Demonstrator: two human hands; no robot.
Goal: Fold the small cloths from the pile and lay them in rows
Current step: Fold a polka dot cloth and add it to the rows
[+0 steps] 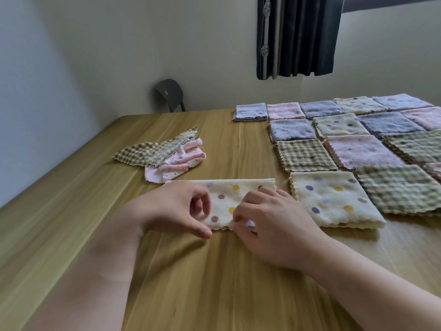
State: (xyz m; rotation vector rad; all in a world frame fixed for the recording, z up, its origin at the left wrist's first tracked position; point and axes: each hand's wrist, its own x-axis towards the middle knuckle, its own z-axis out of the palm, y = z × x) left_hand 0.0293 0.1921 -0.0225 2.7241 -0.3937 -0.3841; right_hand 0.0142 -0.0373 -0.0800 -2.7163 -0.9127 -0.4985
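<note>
On a wooden table, left hand and right hand pinch a dotted cloth beside rows of folded cloths.

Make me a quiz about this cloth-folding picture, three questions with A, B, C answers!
1. Where is the unfolded pile?
A on the chair
B on the table, left of the folded rows
C on the floor

2. What colour is the cloth between the left hand and right hand?
A cream with coloured dots
B plain black
C red stripes

3. How does that cloth lie?
A rolled in a ball
B hanging off the table
C flat on the table

Answers:
1 B, the pile sits on the wood left of the rows.
2 A, yellow and purple dots show on cream.
3 C, it lies flat as a long strip.
</note>
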